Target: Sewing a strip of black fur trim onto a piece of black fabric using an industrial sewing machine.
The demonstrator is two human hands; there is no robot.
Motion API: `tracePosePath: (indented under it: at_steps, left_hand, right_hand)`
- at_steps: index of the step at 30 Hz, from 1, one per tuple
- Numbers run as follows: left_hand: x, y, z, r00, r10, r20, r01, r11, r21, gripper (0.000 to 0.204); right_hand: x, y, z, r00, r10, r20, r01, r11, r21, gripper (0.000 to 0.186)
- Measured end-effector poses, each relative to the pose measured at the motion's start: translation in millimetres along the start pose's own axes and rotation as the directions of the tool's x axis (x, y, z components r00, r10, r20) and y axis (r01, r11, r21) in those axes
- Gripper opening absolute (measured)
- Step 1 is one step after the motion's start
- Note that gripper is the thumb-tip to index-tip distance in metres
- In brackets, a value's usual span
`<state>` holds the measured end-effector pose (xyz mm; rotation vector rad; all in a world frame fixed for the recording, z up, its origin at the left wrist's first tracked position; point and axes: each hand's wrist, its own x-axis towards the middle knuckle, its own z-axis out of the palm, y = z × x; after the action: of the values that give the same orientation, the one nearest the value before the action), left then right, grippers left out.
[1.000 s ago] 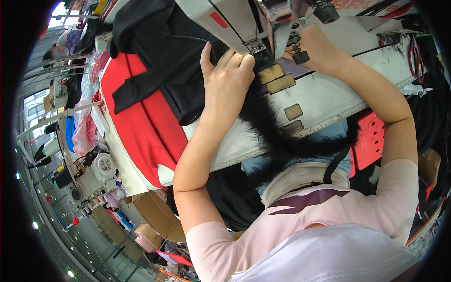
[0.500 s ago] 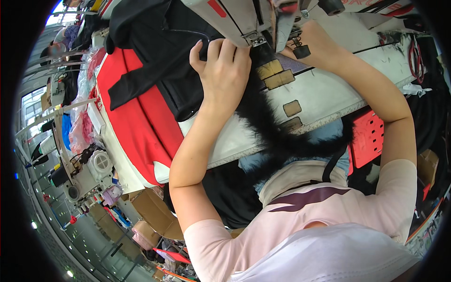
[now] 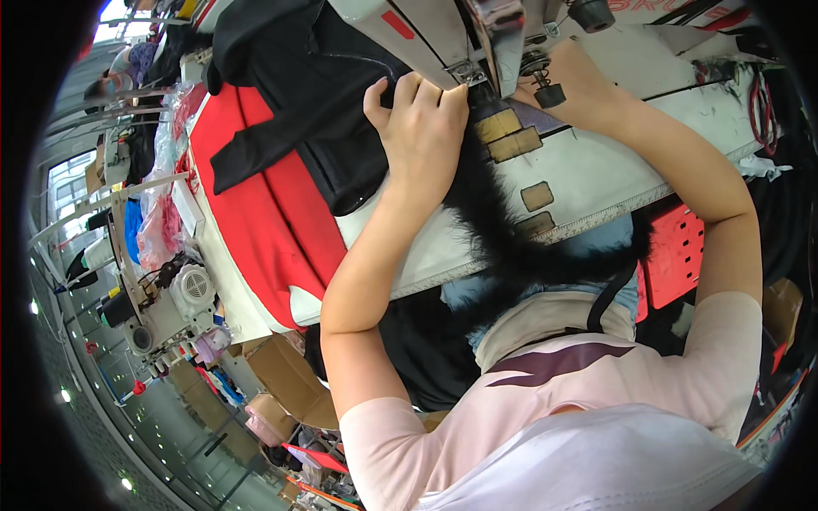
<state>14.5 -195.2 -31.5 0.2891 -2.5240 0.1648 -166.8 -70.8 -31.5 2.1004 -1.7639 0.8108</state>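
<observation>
My left hand (image 3: 426, 132) lies back up beside the needle area of a sewing machine (image 3: 426, 38). Its fingers are bent down onto black fur trim (image 3: 486, 209), with the little finger lifted apart; the thumb is hidden. From under that hand the trim runs over the table edge to my lap. A black garment (image 3: 341, 119) with a sleeve spreads to the left, over red fabric (image 3: 281, 221). My right hand (image 3: 575, 94) reaches in behind the machine head from the right. Its fingertips are hidden there, so its grip does not show.
The white table (image 3: 588, 170) has a ruler strip along its near edge and tan patches. A red perforated panel (image 3: 676, 255) stands by my lap. Red cords (image 3: 761, 115) hang at the right. A motor (image 3: 194, 288) and cardboard boxes (image 3: 290, 375) are at the left.
The whole view has shifted slightly. My left hand and the black garment sit a little nearer the needle. My right hand keeps about the same place behind the machine head.
</observation>
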Motion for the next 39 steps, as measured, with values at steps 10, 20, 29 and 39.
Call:
tracePosePath:
  at_steps: [10, 20, 29, 39]
  left_hand:
    - [0.3, -5.7, 5.8, 1.0, -0.015, -0.009, 0.014, 0.997, -0.071, 0.013]
    - [2.1, -11.7, 6.9, 0.999, 0.011, -0.031, -0.014, 0.996, -0.089, 0.01]
    - [0.9, -10.8, 8.8, 0.999, 0.021, -0.043, -0.021, 1.0, 0.004, 0.007]
    - [-1.6, -10.9, -19.1, 0.993, 0.087, 0.081, -0.093, 0.993, 0.078, 0.007]
  right_hand:
    - [-5.3, 3.7, 6.3, 0.993, 0.101, 0.064, -0.104, 0.993, 0.051, 0.017]
    - [-2.3, 7.2, 8.8, 0.985, 0.139, 0.103, -0.141, 0.99, 0.016, 0.026]
    - [1.6, 5.0, 12.5, 0.99, 0.135, 0.028, -0.136, 0.99, 0.038, 0.018]
    - [3.1, 10.9, -24.9, 0.954, 0.116, 0.277, -0.108, 0.993, -0.047, 0.017]
